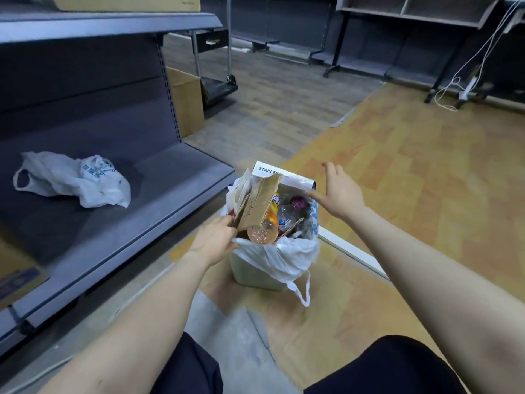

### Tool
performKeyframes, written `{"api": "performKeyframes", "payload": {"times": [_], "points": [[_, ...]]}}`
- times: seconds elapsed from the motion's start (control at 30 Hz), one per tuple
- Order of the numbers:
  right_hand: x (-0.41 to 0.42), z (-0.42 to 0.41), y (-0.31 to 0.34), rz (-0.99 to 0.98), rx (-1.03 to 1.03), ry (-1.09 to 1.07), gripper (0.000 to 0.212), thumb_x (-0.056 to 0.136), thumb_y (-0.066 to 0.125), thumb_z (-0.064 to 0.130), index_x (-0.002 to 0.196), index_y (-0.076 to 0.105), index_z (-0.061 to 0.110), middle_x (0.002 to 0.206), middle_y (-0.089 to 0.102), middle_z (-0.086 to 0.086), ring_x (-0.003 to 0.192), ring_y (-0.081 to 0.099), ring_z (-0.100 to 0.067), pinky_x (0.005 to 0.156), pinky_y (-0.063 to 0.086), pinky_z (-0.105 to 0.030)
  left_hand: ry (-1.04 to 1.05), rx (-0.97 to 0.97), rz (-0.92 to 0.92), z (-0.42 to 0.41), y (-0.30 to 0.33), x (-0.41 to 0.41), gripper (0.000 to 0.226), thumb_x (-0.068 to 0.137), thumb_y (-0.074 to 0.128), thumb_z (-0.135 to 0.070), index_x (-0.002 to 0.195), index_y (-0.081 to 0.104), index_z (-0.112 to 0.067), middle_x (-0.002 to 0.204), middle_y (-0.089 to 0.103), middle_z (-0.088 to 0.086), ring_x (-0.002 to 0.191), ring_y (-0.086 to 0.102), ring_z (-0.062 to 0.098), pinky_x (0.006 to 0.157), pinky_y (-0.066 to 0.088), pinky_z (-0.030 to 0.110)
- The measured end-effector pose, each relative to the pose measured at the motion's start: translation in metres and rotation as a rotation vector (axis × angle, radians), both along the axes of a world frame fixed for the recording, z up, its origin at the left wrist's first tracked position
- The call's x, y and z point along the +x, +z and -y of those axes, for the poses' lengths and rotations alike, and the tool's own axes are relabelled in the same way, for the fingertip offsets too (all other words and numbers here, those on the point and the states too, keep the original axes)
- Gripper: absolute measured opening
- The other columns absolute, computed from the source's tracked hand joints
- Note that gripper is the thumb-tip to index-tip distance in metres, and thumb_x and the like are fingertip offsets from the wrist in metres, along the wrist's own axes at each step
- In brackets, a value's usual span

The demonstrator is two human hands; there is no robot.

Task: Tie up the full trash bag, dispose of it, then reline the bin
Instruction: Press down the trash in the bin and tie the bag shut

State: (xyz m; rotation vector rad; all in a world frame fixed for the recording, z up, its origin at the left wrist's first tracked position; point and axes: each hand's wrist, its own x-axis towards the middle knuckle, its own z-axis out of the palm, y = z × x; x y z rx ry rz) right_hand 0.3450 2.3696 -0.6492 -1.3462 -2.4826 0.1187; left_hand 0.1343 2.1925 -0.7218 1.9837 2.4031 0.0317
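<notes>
The full trash bag [279, 255] sits in the bin [250, 273] on the floor between both hands: thin, soft, slippery film, probably light, overstuffed with stiff cardboard [257, 203] that could tear it. Left hand [214, 240] pinches the near rim; right hand [339, 191] hovers open at the far side. A loop handle [301, 291] hangs below; open floor lies beyond the right hand.

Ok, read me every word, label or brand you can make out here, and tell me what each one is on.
"STAPLES": black letters on the white box sticking out of the full trash bag.
Blue print on the spare plastic bag lying on the shelf: too blurred to read.
Lettering on the orange bottle: mostly hidden, unreadable.
Blue print on the flattened box at the left edge: unreadable.
</notes>
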Motion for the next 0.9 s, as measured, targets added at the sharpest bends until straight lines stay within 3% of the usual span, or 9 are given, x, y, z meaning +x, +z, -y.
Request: {"api": "performKeyframes", "payload": {"times": [0.17, 0.23, 0.33, 0.43, 0.57, 0.67, 0.77, 0.83, 0.9], "points": [[-0.035, -0.010, -0.011, 0.041, -0.179, 0.035, 0.083, 0.081, 0.068, 0.041, 0.145, 0.023, 0.016, 0.142, 0.039, -0.011, 0.128, 0.042, -0.030, 0.097, 0.046, -0.044, -0.004, 0.028, 0.027, 0.001, -0.002, -0.003, 0.048, 0.084, 0.051, -0.060, 0.099, 0.067, -0.017, 0.136, 0.047, -0.002, 0.122, 0.046, 0.018, 0.082, 0.049, 0.034], [-0.042, -0.012, -0.022, 0.070, -0.208, 0.032, 0.063, 0.084, 0.065, 0.034, 0.136, 0.038, 0.013, 0.132, 0.050, -0.013, 0.119, 0.049, -0.031, 0.091, 0.048, -0.041, 0.000, 0.085, 0.058, 0.000, -0.001, -0.002, 0.059, 0.080, 0.048, -0.069, 0.102, 0.067, -0.017, 0.139, 0.046, -0.002, 0.119, 0.050, 0.019, 0.083, 0.047, 0.033], [-0.045, -0.009, -0.029, 0.045, -0.081, 0.000, 0.031, 0.089, 0.058, 0.026, 0.114, 0.054, 0.007, 0.112, 0.060, -0.015, 0.101, 0.058, -0.034, 0.076, 0.047, -0.038, -0.004, 0.133, 0.072, -0.001, -0.002, 0.002, 0.066, 0.080, 0.044, -0.072, 0.108, 0.065, -0.016, 0.142, 0.045, -0.001, 0.121, 0.049, 0.019, 0.090, 0.044, 0.033], [-0.045, -0.005, -0.022, -0.008, 0.082, -0.007, 0.028, 0.093, 0.050, 0.028, 0.102, 0.055, 0.002, 0.102, 0.058, -0.016, 0.090, 0.060, -0.036, 0.066, 0.041, -0.035, -0.020, 0.139, 0.065, -0.003, -0.003, 0.004, 0.065, 0.081, 0.043, -0.071, 0.106, 0.065, -0.014, 0.139, 0.047, 0.000, 0.120, 0.049, 0.019, 0.090, 0.044, 0.033], [-0.040, 0.007, -0.004, -0.234, 0.114, -0.171, 0.034, 0.087, 0.052, 0.037, 0.088, 0.053, 0.003, 0.092, 0.059, -0.016, 0.080, 0.059, -0.038, 0.063, 0.037, -0.034, -0.028, 0.182, 0.085, -0.007, -0.003, 0.005, 0.065, 0.078, 0.046, -0.073, 0.096, 0.066, -0.014, 0.127, 0.053, -0.002, 0.112, 0.049, 0.018, 0.083, 0.045, 0.032], [-0.032, 0.027, -0.016, -0.161, 0.041, -0.119, 0.033, 0.087, 0.049, 0.038, 0.100, 0.056, 0.008, 0.099, 0.059, -0.014, 0.087, 0.060, -0.039, 0.064, 0.037, -0.034, 0.004, 0.206, 0.103, -0.011, -0.004, 0.009, 0.066, 0.073, 0.045, -0.078, 0.083, 0.066, -0.015, 0.122, 0.056, -0.003, 0.108, 0.049, 0.017, 0.077, 0.045, 0.031], [-0.024, 0.052, -0.042, -0.079, -0.073, 0.067, 0.051, 0.093, 0.044, 0.041, 0.140, 0.039, 0.022, 0.118, 0.056, -0.010, 0.100, 0.059, -0.037, 0.070, 0.045, -0.036, 0.041, 0.212, 0.108, -0.015, -0.003, 0.012, 0.070, 0.066, 0.037, -0.086, 0.070, 0.060, -0.020, 0.113, 0.058, -0.006, 0.102, 0.050, 0.016, 0.072, 0.043, 0.029], [-0.020, 0.056, -0.048, -0.133, -0.081, 0.112, 0.051, 0.097, 0.038, 0.040, 0.145, 0.031, 0.027, 0.125, 0.055, -0.007, 0.106, 0.058, -0.032, 0.074, 0.046, -0.035, 0.039, 0.224, 0.116, -0.015, 0.000, 0.013, 0.072, 0.059, 0.032, -0.090, 0.067, 0.053, -0.022, 0.111, 0.058, -0.006, 0.098, 0.052, 0.016, 0.070, 0.042, 0.029], [-0.016, 0.052, -0.048, -0.183, -0.138, 0.113, 0.048, 0.098, 0.036, 0.041, 0.144, 0.032, 0.029, 0.126, 0.055, -0.004, 0.109, 0.057, -0.029, 0.079, 0.047, -0.037, 0.029, 0.244, 0.143, -0.014, 0.002, 0.014, 0.071, 0.059, 0.040, -0.088, 0.076, 0.052, -0.020, 0.107, 0.056, -0.006, 0.096, 0.053, 0.016, 0.071, 0.042, 0.029]]}}
